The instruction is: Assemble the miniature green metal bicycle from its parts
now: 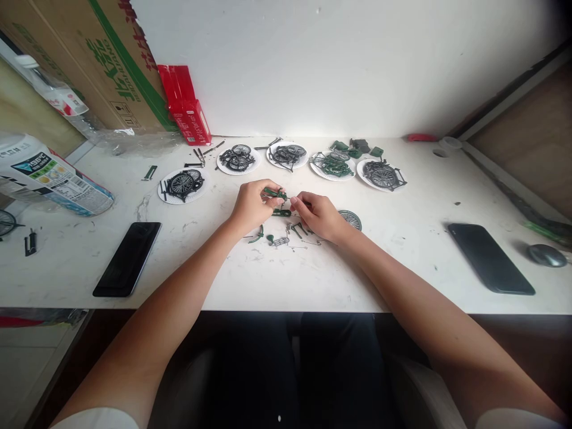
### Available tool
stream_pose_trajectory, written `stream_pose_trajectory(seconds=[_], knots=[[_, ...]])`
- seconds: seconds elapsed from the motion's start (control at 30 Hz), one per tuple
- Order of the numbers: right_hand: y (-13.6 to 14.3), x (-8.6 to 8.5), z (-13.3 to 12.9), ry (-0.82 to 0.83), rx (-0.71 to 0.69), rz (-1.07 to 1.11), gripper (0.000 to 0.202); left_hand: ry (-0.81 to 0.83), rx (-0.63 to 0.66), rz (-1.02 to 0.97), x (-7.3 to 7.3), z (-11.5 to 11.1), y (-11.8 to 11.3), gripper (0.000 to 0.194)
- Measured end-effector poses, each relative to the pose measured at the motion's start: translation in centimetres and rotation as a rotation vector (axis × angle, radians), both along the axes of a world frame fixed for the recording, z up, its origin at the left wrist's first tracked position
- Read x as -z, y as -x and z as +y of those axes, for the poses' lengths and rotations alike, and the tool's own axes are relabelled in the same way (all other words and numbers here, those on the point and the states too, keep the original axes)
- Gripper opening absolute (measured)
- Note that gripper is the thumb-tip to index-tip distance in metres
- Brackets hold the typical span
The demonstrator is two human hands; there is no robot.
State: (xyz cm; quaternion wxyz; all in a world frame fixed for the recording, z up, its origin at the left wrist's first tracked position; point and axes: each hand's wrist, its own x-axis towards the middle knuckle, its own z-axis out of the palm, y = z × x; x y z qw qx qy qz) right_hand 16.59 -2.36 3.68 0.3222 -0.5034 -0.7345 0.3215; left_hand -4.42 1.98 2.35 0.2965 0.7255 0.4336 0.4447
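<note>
My left hand [251,205] pinches a small dark-green model bicycle part [277,194] above the middle of the table. My right hand [318,215] is closed just to its right, thumb and finger pressed together at the part's end. Whatever is between those fingertips is too small to make out. Under the hands lie another green piece [281,213], a curved green piece [257,235], a small silvery rack-like piece [280,241] and several thin rods. A spoked wheel [351,220] shows partly behind my right hand.
Paper plates with model bicycle parts stand along the back, one at the left [203,193]. A phone [127,259] lies left, a black phone-like slab [491,258] and a mouse [547,255] right. A large bottle [58,179], carton [89,65] and red box [190,122] occupy the left.
</note>
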Motion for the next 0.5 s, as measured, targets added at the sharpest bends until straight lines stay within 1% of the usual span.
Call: stream_pose_trajectory(seconds=[0.5], knots=[[0.11, -0.09, -0.15, 0.009, -0.002, -0.017, 0.057, 0.012, -0.003, 0.009, -0.16, 0.01, -0.04, 0.016]])
